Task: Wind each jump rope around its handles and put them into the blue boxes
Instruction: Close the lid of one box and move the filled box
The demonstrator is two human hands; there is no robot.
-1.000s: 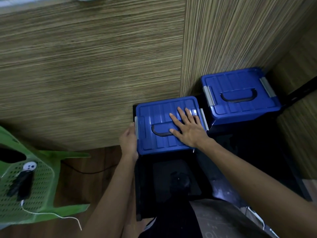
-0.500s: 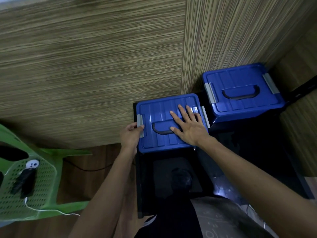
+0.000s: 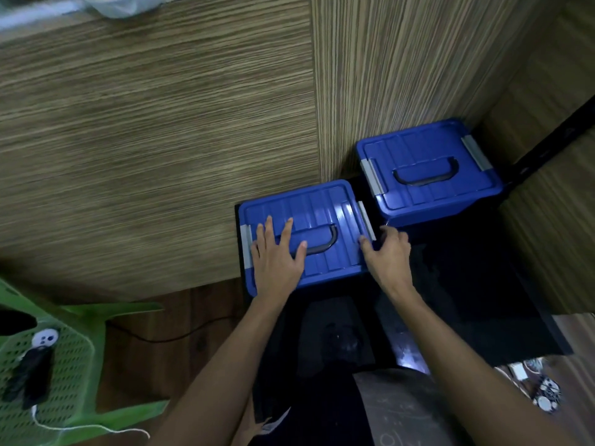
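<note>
Left hand [image 3: 278,257] lies flat, fingers spread, on the ribbed blue plastic lidded box [image 3: 322,220]; right hand [image 3: 388,252] pinches its grey side latch [image 3: 367,220]. Rigid, light, slick — best taken by its handle.

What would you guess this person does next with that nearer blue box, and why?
Probably snap down the right grey latch: the right hand has fingers on it, while the left hand presses flat on the nearer blue box lid.

Home room: wood-grain cabinet panels [image 3: 161,140], green plastic chair [image 3: 64,365], wooden floor [image 3: 193,317].
</note>
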